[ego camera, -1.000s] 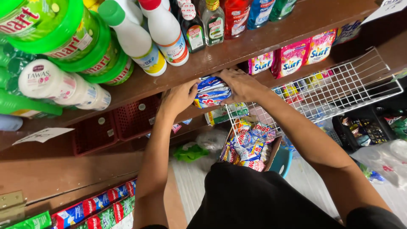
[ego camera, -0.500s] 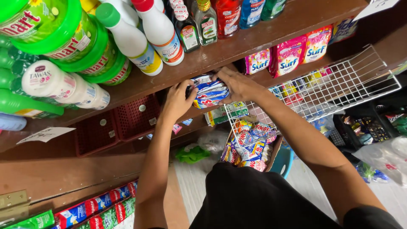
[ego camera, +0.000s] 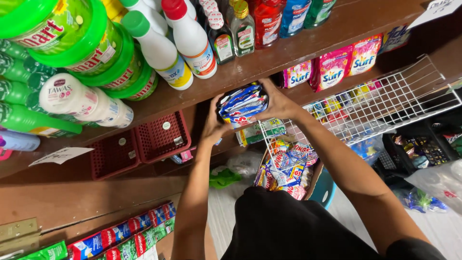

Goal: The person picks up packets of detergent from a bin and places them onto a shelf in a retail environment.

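Both hands are up under the wooden shelf point(ego camera: 288, 53), pressing one stack of blue-and-white sachets point(ego camera: 242, 104) between them: the left hand point(ego camera: 215, 126) cups its lower left side with fingers curled, and the right hand point(ego camera: 278, 105) clamps the right side, fingers wrapped over the top edge. How many sachets are in the stack I cannot tell. Just right of the right hand hang three pink sachet packs point(ego camera: 332, 72) against the shelf edge, and below them a single white wire basket point(ego camera: 385, 103) holds small bright packets. Directly beneath the hands sits one cardboard box point(ego camera: 288, 168) filled with more blue, red and white sachets. To the left of the left hand two red plastic baskets point(ego camera: 139, 147) stand side by side. Above the hands, on the shelf, stand two white bottles with a green and a red cap point(ego camera: 175, 45), green-lidded jars point(ego camera: 82, 43), and several smaller bottles point(ego camera: 240, 29). Below the left arm a strip of red and green sachets point(ego camera: 120, 233) hangs along a wooden panel, and a pale floor point(ego camera: 226, 212) shows beneath.
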